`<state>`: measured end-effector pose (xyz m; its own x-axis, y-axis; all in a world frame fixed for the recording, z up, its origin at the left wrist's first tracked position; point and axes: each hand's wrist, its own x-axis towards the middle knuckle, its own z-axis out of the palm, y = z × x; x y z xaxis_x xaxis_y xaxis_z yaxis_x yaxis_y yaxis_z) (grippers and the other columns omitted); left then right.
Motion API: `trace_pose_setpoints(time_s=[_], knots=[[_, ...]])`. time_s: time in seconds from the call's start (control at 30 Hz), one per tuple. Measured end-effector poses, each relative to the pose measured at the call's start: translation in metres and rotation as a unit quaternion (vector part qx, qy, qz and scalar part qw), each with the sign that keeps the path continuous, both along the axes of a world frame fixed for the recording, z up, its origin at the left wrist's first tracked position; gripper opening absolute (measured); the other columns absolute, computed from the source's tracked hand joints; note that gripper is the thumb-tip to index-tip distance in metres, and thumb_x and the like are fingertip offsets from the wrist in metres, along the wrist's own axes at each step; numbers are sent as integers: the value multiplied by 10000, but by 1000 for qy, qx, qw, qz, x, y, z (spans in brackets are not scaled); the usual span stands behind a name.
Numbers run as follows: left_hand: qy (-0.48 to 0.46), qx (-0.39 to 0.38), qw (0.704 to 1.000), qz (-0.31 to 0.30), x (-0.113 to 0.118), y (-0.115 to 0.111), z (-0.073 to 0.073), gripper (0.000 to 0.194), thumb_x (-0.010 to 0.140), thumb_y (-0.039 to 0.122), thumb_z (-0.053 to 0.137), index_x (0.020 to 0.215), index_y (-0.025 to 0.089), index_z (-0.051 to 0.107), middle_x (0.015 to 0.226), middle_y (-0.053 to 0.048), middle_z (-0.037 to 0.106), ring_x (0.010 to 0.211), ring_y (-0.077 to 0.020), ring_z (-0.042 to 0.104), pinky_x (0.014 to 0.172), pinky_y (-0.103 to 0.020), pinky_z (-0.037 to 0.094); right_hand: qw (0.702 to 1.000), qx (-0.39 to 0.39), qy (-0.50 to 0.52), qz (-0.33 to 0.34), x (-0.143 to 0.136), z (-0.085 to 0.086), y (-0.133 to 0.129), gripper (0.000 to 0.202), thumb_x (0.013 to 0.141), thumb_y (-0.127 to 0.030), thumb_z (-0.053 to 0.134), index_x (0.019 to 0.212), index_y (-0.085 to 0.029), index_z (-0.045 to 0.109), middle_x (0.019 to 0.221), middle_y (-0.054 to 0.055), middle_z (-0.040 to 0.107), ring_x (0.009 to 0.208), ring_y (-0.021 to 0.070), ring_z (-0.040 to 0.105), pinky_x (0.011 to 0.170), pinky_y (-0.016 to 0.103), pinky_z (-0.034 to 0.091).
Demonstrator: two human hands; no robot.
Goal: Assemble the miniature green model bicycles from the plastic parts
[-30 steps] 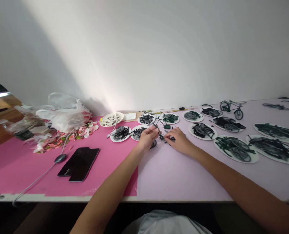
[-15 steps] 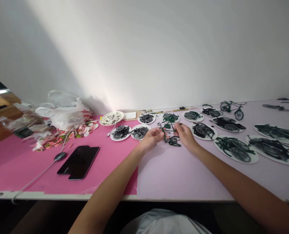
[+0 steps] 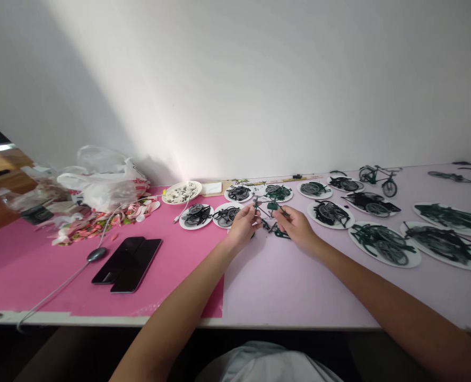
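Note:
Between my two hands is a small dark green toy bicycle frame (image 3: 266, 212), raised a little above the lilac part of the table. My left hand (image 3: 243, 225) pinches its left end. On the other end the fingers of my right hand (image 3: 296, 225) are closed, and they cover part of it. Another dark green bicycle part (image 3: 278, 232) lies on the table just under my hands. Close behind stands a white plate of green parts (image 3: 277, 192). A finished-looking model bicycle (image 3: 378, 178) stands farther right.
White plates of black and grey bicycle parts (image 3: 330, 213) spread to the right, others (image 3: 195, 216) to the left. Two phones (image 3: 138, 265) overlap on the pink surface beside a cable (image 3: 70, 280). Plastic bags (image 3: 104, 183) and petals are at far left. A wall rises behind.
Both hands have shifted slightly left with the bicycle frame, which has turned a little between my fingers. The plates and other things stay put.

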<state>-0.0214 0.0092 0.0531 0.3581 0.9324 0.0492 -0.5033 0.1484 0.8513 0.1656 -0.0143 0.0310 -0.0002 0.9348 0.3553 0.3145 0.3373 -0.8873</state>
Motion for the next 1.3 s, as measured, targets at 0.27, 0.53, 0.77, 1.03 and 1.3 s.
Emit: trace_pose_setpoints(time_s=[0.27,0.53,0.77,1.03,1.3], knots=[[42,-18,996,75,2,-1,2,220,887,243,702,1062,204,574,784,12,554,566,-83,489,576,-203,392,998,3,-63,19,-1,-3,-2,473,952,-666,566,777,-238,468,605,-43,512,562,149,464,545,266,358],[10,18,995,101,5,4,-1,194,844,325,658,950,188,569,725,23,477,582,-107,470,570,-225,385,996,-4,-78,33,-4,0,-5,462,952,-665,560,797,-236,486,600,-41,525,534,143,456,532,264,368],[86,89,983,134,4,-2,1,321,828,319,742,1069,235,549,741,43,475,642,-113,446,621,-219,390,995,8,-91,38,-5,5,-8,444,971,-640,529,778,-243,479,572,-37,555,534,158,510,558,277,415],[128,165,962,174,6,-2,-1,321,900,459,737,1025,237,541,709,49,461,641,-121,440,625,-225,410,994,4,-109,29,-5,5,-9,424,986,-615,531,790,-240,502,583,-36,583,531,157,526,567,275,412],[120,143,969,163,6,-1,-3,340,888,481,748,1016,225,564,706,57,422,594,-101,380,562,-219,343,994,1,-105,40,-6,5,-9,410,981,-600,545,794,-237,522,594,-35,585,530,156,533,559,275,413]])
